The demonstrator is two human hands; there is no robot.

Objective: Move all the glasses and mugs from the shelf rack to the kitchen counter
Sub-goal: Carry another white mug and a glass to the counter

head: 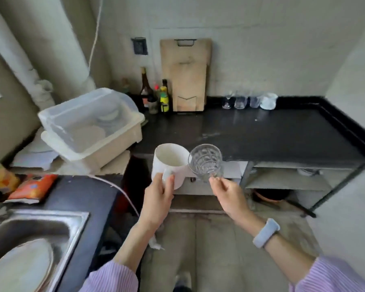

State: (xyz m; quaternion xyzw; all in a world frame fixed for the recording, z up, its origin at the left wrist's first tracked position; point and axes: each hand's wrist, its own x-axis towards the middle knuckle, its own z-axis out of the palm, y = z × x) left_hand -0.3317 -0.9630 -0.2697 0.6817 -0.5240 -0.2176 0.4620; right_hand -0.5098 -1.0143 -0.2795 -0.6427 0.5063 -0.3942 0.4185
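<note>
Mug (169, 163) and glass (205, 161) are both in the air, just before the front edge of the counter (261, 135). The left hand (158, 197) grips the white mug by its handle; the right hand (228, 194) pinches the clear glass near its base. Farther, at the back of the counter near the wall, several glasses (249, 101) already stand in a row. So I judge part of the work is done; these two are not yet put down. The rack is not visible, so what is left there I cannot tell.
</note>
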